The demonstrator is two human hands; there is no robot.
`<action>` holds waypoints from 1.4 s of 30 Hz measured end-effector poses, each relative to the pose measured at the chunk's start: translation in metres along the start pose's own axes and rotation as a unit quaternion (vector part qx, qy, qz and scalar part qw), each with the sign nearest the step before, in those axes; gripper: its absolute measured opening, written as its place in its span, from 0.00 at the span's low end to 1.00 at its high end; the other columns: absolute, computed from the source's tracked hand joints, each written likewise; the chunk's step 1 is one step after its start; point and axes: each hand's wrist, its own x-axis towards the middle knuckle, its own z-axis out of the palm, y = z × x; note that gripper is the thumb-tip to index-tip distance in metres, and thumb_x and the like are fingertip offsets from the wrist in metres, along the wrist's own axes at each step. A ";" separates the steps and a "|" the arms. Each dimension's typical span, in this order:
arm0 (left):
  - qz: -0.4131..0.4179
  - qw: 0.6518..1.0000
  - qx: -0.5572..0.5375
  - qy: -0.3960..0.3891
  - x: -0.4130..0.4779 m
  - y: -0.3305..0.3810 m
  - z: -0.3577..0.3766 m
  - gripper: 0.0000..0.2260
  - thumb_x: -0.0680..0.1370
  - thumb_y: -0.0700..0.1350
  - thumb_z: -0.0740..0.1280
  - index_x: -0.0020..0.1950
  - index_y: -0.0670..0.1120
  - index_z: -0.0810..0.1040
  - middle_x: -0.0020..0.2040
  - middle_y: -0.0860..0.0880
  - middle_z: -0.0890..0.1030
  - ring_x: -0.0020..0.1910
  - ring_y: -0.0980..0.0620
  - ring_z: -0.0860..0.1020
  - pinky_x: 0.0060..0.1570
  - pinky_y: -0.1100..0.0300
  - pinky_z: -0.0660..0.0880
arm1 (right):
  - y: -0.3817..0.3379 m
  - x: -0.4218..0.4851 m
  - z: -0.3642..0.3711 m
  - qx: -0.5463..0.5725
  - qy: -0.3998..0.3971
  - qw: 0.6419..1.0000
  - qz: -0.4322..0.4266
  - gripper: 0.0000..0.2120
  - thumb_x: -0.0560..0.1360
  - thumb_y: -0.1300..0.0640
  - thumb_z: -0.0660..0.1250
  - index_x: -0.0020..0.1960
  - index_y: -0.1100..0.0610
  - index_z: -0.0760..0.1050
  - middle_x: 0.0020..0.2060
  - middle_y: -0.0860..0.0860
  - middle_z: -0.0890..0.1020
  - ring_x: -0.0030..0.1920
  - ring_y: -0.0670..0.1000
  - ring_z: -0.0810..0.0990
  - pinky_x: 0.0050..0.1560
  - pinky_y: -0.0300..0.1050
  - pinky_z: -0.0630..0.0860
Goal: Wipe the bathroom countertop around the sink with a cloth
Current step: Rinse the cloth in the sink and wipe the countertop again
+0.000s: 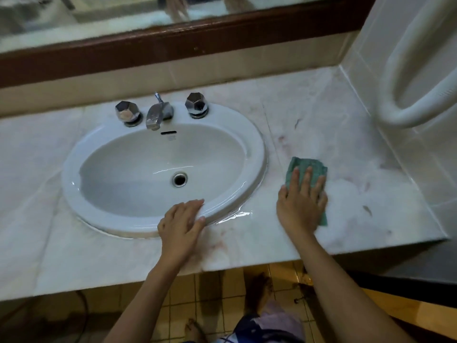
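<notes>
1. Head view, the scene: a pale marble-patterned stone countertop (321, 120) surrounds an oval white ceramic sink (257, 154) set into it. At the back of the sink stand a chrome faucet spout (157, 113) and two faceted chrome tap knobs (127, 112), one on each side. A dark wooden mirror frame (173, 43) runs along the wall above.

2. Head view, the right hand (300, 206): it lies flat, fingers spread, pressing a folded teal-green cloth (309, 167) onto the countertop just to the right of the sink. The cloth is pinned under the palm rather than gripped in a fist; its top edge and lower right corner show beyond the fingers.

3. Head view, the left hand (181, 224): it is open and holds nothing, resting with its fingertips on the front rim of the sink, apparently to steady the body.

4. Head view, progress: a wet sheen glints on the counter close to the sink's front right edge, which suggests that strip has been wiped. Reddish smudges and small dark specks show on the counter right of and behind the cloth, and faint marks in front of the sink. The left side looks dry. By my judgement, most of the wiping is left.
</notes>
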 end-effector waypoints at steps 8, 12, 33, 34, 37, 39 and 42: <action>0.022 0.979 -0.151 0.137 -0.056 -0.048 -0.027 0.15 0.74 0.47 0.60 0.58 0.50 0.79 0.63 0.53 0.75 0.64 0.54 0.70 0.64 0.67 0.63 | -0.066 -0.128 0.043 -0.013 -0.018 0.995 -0.097 0.29 0.80 0.43 0.41 0.78 0.51 0.42 0.78 0.53 0.42 0.77 0.59 0.38 0.74 0.58 0.42; -0.031 0.968 -0.155 0.196 -0.085 -0.113 -0.058 0.13 0.74 0.42 0.63 0.57 0.46 0.80 0.62 0.50 0.76 0.62 0.50 0.71 0.59 0.58 0.67 | -0.100 -0.169 0.057 -0.029 -0.025 0.997 -0.074 0.30 0.79 0.43 0.40 0.78 0.53 0.43 0.78 0.54 0.44 0.77 0.61 0.41 0.75 0.61 0.46; -0.204 0.968 0.087 0.121 -0.127 -0.376 -0.171 0.29 0.75 0.67 0.43 0.76 0.63 0.56 0.80 0.56 0.43 0.77 0.54 0.39 0.71 0.38 0.48 | -0.371 -0.292 0.151 -0.012 -0.062 0.958 -0.281 0.28 0.82 0.45 0.42 0.78 0.49 0.36 0.77 0.50 0.37 0.77 0.55 0.37 0.73 0.54 0.36; -0.207 0.967 0.087 0.120 -0.127 -0.375 -0.172 0.29 0.75 0.68 0.43 0.76 0.63 0.56 0.80 0.56 0.43 0.77 0.55 0.39 0.71 0.38 0.48 | -0.383 -0.289 0.153 -0.011 -0.065 0.954 -0.291 0.28 0.82 0.45 0.42 0.78 0.49 0.37 0.77 0.50 0.38 0.77 0.55 0.37 0.73 0.54 0.36; -0.210 0.967 0.085 0.113 -0.127 -0.371 -0.175 0.30 0.74 0.68 0.42 0.76 0.63 0.57 0.79 0.57 0.41 0.77 0.54 0.38 0.71 0.39 0.48 | -0.426 -0.277 0.162 -0.009 -0.072 0.947 -0.312 0.28 0.81 0.46 0.42 0.78 0.50 0.40 0.78 0.50 0.41 0.77 0.54 0.39 0.74 0.55 0.38; -0.210 0.968 0.085 0.103 -0.127 -0.372 -0.180 0.30 0.74 0.68 0.42 0.75 0.63 0.57 0.79 0.56 0.41 0.77 0.54 0.38 0.72 0.41 0.48 | -0.458 -0.264 0.169 -0.011 -0.076 0.944 -0.320 0.27 0.81 0.46 0.42 0.78 0.50 0.41 0.78 0.51 0.42 0.77 0.54 0.40 0.74 0.55 0.37; -0.207 0.969 0.092 0.099 -0.127 -0.370 -0.190 0.30 0.74 0.68 0.43 0.74 0.63 0.61 0.80 0.55 0.46 0.78 0.53 0.43 0.70 0.45 0.53 | -0.501 -0.245 0.176 -0.022 -0.095 0.936 -0.339 0.27 0.82 0.47 0.42 0.78 0.50 0.40 0.78 0.51 0.41 0.77 0.54 0.38 0.74 0.55 0.37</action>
